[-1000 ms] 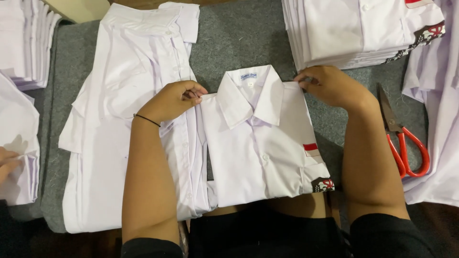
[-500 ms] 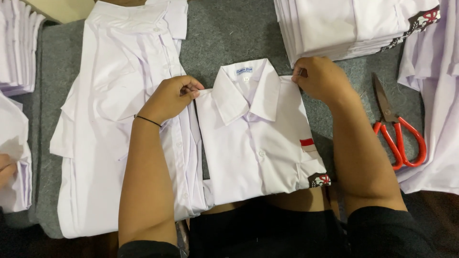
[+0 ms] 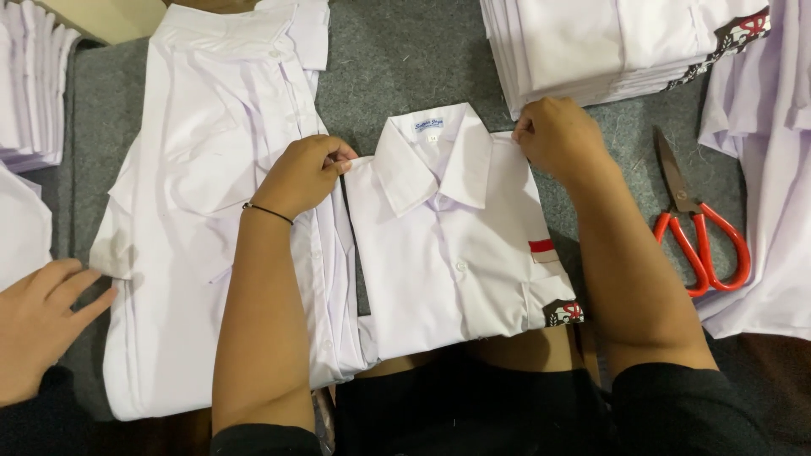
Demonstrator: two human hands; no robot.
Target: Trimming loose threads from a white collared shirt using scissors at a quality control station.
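A folded white shirt (image 3: 452, 245) lies on the grey mat (image 3: 405, 59) in front of the person, long axis running away from them, collar at the far end with a small white neck label (image 3: 429, 126) inside it, a red-and-white rectangular patch (image 3: 542, 247) on its right side and a dark patterned badge (image 3: 563, 312) at the near right corner. The left hand (image 3: 302, 173) pinches the shirt's left shoulder with closed fingers, and the right hand (image 3: 553, 135) pinches the right shoulder likewise. Red-handled scissors (image 3: 697, 228) lie just to the right, blades pointing away.
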